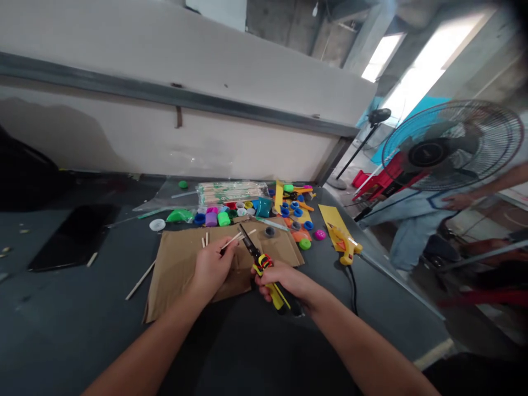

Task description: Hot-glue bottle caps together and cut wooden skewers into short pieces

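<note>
My left hand (212,267) is closed on thin wooden sticks (234,240) over a sheet of brown cardboard (171,267). In my right hand (284,278) are yellow-and-black pliers (264,264), gripped by the handles. Their dark jaws point up and to the left, close beside the ends of the sticks; whether they touch is too small to tell. Short cut sticks (205,238) show just behind my left hand. A grey bottle cap (269,232) lies on the cardboard, to the right of the jaws.
A yellow glue gun (346,247) with a black cord lies at right. Colourful bottle caps (211,218) and a bagged bundle of sticks (231,192) line the back. A black phone (74,237) lies at left. Beyond the table stand a fan (433,151) and a person (416,220).
</note>
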Action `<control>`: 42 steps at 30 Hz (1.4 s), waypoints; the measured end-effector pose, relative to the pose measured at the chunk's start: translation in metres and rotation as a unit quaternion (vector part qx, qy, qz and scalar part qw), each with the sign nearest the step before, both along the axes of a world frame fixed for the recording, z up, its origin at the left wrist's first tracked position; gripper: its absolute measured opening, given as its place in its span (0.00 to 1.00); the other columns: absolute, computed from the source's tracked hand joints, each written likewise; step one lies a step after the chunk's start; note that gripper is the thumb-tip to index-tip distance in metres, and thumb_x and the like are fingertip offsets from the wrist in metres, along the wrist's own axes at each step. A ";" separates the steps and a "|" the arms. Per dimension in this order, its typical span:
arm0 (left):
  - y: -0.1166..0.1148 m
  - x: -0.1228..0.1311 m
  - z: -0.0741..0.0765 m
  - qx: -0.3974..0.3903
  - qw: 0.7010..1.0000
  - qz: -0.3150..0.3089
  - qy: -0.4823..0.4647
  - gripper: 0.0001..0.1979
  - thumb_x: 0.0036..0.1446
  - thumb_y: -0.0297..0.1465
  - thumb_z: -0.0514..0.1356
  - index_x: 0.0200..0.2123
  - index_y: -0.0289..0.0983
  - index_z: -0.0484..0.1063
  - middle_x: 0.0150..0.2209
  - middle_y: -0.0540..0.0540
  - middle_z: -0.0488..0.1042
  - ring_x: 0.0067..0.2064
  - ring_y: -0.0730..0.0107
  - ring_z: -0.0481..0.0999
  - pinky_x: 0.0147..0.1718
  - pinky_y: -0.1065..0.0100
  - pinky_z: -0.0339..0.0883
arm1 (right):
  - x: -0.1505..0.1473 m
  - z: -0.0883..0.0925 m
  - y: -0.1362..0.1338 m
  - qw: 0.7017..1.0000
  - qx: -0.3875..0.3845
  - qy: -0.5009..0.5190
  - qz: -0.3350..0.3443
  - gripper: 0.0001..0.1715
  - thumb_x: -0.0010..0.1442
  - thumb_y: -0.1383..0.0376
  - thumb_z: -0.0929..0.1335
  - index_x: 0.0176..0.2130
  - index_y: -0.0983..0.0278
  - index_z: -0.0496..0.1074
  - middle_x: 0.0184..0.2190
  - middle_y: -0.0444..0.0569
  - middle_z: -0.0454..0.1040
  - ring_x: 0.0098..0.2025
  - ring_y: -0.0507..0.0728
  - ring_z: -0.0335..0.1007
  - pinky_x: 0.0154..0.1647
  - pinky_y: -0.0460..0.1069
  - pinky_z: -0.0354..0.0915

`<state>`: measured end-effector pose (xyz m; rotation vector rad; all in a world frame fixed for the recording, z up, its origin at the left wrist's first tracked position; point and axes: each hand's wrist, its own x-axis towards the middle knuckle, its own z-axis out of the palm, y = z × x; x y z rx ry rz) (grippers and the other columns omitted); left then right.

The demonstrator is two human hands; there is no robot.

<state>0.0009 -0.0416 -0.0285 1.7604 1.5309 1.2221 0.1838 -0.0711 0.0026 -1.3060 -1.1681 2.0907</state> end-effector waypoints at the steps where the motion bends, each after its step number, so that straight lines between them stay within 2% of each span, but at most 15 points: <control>1: 0.000 0.000 -0.001 0.014 1.000 0.000 0.009 0.15 0.59 0.39 0.54 0.33 0.37 0.76 0.27 0.50 0.76 0.29 0.68 0.72 0.29 0.71 0.60 | 0.001 0.000 0.000 1.000 0.002 -0.008 -0.001 0.18 0.39 0.65 0.65 0.35 0.63 0.65 0.19 0.38 0.64 0.18 0.48 0.59 0.20 0.44 0.57; 11: 0.001 -0.002 -0.001 0.066 0.996 -0.002 0.066 0.15 0.60 0.37 0.52 0.29 0.38 0.75 0.25 0.48 0.76 0.28 0.66 0.74 0.28 0.69 0.60 | -0.005 0.007 -0.002 0.999 0.013 -0.046 -0.015 0.16 0.38 0.67 0.64 0.33 0.63 0.62 0.16 0.36 0.60 0.16 0.47 0.53 0.18 0.43 0.54; 14: 0.002 -0.003 -0.003 0.071 0.996 -0.001 0.062 0.15 0.60 0.37 0.52 0.28 0.38 0.74 0.26 0.48 0.76 0.29 0.65 0.74 0.29 0.69 0.60 | -0.008 0.007 -0.004 0.997 0.039 -0.061 -0.020 0.17 0.37 0.68 0.63 0.33 0.62 0.62 0.17 0.35 0.60 0.16 0.46 0.52 0.17 0.43 0.53; 18: 0.001 -0.004 -0.002 0.040 0.999 -0.004 0.014 0.15 0.59 0.38 0.52 0.30 0.37 0.74 0.26 0.49 0.75 0.29 0.67 0.72 0.28 0.70 0.60 | -0.011 0.007 -0.007 0.995 0.059 -0.082 -0.021 0.19 0.36 0.69 0.62 0.33 0.62 0.60 0.17 0.34 0.60 0.15 0.46 0.53 0.17 0.43 0.52; 23: 0.000 -0.004 -0.001 -0.027 0.998 -0.011 -0.064 0.14 0.57 0.39 0.54 0.28 0.37 0.73 0.21 0.52 0.69 0.24 0.70 0.67 0.24 0.72 0.58 | -0.014 0.008 -0.010 0.998 0.016 -0.049 -0.036 0.18 0.35 0.68 0.63 0.33 0.63 0.61 0.19 0.34 0.59 0.16 0.45 0.52 0.18 0.43 0.53; 27: 0.000 -0.003 -0.004 -0.066 0.989 -0.019 -0.128 0.14 0.56 0.40 0.56 0.28 0.37 0.73 0.20 0.52 0.68 0.23 0.71 0.66 0.21 0.73 0.57 | -0.014 0.007 -0.010 0.999 -0.004 -0.026 -0.036 0.19 0.35 0.67 0.63 0.33 0.63 0.62 0.18 0.35 0.59 0.16 0.45 0.52 0.18 0.43 0.53; 30: 0.000 -0.002 -0.003 -0.070 0.988 -0.011 -0.135 0.14 0.56 0.40 0.56 0.29 0.36 0.74 0.20 0.53 0.67 0.22 0.72 0.65 0.20 0.73 0.56 | -0.016 0.009 -0.008 0.999 0.006 -0.039 -0.032 0.18 0.37 0.66 0.64 0.34 0.63 0.61 0.17 0.34 0.59 0.16 0.46 0.52 0.19 0.44 0.53; 32: 0.000 -0.002 -0.001 -0.062 0.991 0.002 -0.121 0.14 0.56 0.40 0.55 0.30 0.36 0.74 0.19 0.53 0.67 0.22 0.72 0.64 0.20 0.73 0.56 | -0.015 0.014 -0.007 0.996 0.040 -0.074 -0.020 0.17 0.39 0.65 0.64 0.34 0.62 0.62 0.16 0.35 0.59 0.16 0.48 0.52 0.19 0.45 0.53; 35: 0.000 -0.003 -0.001 -0.050 0.993 0.025 -0.101 0.15 0.57 0.40 0.55 0.31 0.36 0.74 0.19 0.53 0.67 0.22 0.73 0.65 0.19 0.73 0.55 | -0.007 0.023 -0.005 0.982 0.116 -0.146 0.006 0.16 0.43 0.64 0.65 0.35 0.63 0.63 0.18 0.37 0.61 0.20 0.50 0.57 0.22 0.46 0.55; 37: 0.001 -0.004 -0.002 -0.056 0.990 0.042 -0.124 0.15 0.58 0.41 0.54 0.31 0.36 0.73 0.20 0.53 0.66 0.20 0.73 0.64 0.18 0.73 0.55 | 0.002 0.027 -0.003 0.965 0.175 -0.194 0.009 0.16 0.45 0.64 0.66 0.38 0.63 0.65 0.25 0.41 0.67 0.27 0.52 0.63 0.28 0.47 0.58; 40: 0.002 -0.004 -0.004 -0.074 0.973 0.051 -0.211 0.14 0.58 0.41 0.54 0.31 0.36 0.70 0.19 0.54 0.64 0.17 0.77 0.61 0.15 0.74 0.53 | 0.014 0.024 0.001 0.921 0.261 -0.290 -0.011 0.21 0.49 0.63 0.67 0.44 0.63 0.64 0.39 0.48 0.72 0.41 0.58 0.68 0.38 0.50 0.61; 42: 0.003 -0.003 -0.004 -0.082 0.965 0.036 -0.246 0.13 0.58 0.40 0.55 0.30 0.36 0.70 0.19 0.55 0.63 0.16 0.78 0.60 0.14 0.75 0.52 | 0.018 0.019 0.003 0.882 0.297 -0.365 -0.013 0.25 0.49 0.60 0.68 0.47 0.63 0.63 0.44 0.53 0.71 0.46 0.63 0.67 0.42 0.52 0.61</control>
